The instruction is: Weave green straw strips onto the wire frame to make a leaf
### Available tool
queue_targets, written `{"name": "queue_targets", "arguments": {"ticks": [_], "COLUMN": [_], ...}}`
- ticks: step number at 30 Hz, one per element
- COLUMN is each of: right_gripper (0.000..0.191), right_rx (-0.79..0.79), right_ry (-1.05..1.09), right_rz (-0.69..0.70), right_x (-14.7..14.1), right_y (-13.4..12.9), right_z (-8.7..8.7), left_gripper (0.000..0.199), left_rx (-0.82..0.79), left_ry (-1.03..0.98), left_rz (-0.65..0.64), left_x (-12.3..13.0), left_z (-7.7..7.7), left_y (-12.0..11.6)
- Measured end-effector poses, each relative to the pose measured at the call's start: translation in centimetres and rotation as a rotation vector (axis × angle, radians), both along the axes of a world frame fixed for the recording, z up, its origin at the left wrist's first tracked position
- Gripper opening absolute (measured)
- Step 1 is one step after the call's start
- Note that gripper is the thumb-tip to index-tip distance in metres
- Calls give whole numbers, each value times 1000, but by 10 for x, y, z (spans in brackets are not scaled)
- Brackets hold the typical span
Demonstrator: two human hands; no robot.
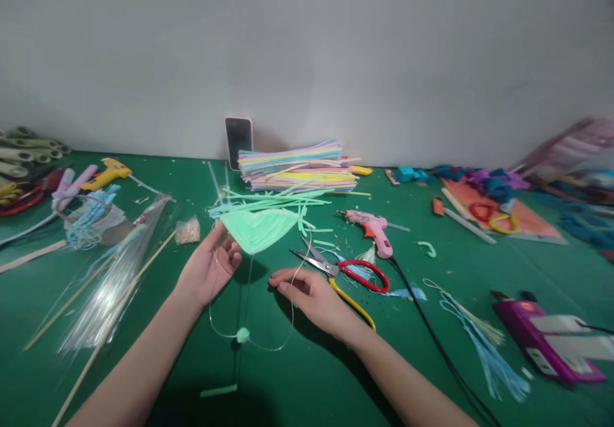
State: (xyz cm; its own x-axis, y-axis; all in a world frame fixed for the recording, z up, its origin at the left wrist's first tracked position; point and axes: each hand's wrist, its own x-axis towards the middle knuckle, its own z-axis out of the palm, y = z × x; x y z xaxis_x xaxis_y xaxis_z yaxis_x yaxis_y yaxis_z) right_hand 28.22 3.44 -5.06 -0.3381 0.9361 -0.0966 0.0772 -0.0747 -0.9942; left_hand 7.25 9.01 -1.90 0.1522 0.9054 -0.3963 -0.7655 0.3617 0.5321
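Observation:
My left hand (pixel 215 267) pinches the left corner of a mint-green fan-shaped piece (pixel 259 230) made of joined strips, holding it above the table. A thin clear line hangs below the piece, with a small green ball (pixel 243 335) on it. A thin wire loop (pixel 268 349) curves out from the ball on both sides. My right hand (pixel 311 296) is lower and to the right, its thumb and fingers drawn together beside the wire loop; what they grip, if anything, is too small to make out. Red-and-yellow-handled scissors (pixel 362 275) lie open just beyond my right hand.
A pink glue gun (pixel 371 225) with a black cord lies right of centre. Behind are bundled pastel strips (pixel 297 168) and a phone (pixel 238 140). Clear sticks (pixel 115 280) and a yellow glue gun (pixel 108 172) are left; a purple device (pixel 542 337) and tassels (pixel 484 344) are right.

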Motion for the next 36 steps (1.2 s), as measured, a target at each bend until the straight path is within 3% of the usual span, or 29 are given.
{"name": "queue_targets", "arguments": {"ticks": [4, 10, 16, 20, 26, 31, 36], "right_gripper": [17, 25, 40, 33, 14, 17, 11], "right_rx": [103, 499, 782, 860, 787, 951, 1025], "right_ry": [-85, -475, -775, -817, -867, -1221, -1299], "right_rz": [-32, -140, -11, 12, -98, 26, 88], "right_x": [-2, 12, 20, 22, 17, 9, 8], "right_y": [-4, -20, -41, -45, -28, -17, -14], "right_z": [2, 5, -7, -9, -3, -4, -5], "left_gripper": [35, 34, 20, 14, 13, 10, 12], "left_rx": [-1, -10, -13, -1, 26, 29, 22], "left_ry": [25, 82, 164, 219, 255, 265, 263], "left_rz": [3, 38, 51, 38, 22, 27, 42], "left_x": [0, -2, -3, -3, -3, -4, -4], "left_z": [-1, -3, -9, -14, -17, -17, -16], "left_y": [1, 5, 6, 6, 6, 7, 6]}}
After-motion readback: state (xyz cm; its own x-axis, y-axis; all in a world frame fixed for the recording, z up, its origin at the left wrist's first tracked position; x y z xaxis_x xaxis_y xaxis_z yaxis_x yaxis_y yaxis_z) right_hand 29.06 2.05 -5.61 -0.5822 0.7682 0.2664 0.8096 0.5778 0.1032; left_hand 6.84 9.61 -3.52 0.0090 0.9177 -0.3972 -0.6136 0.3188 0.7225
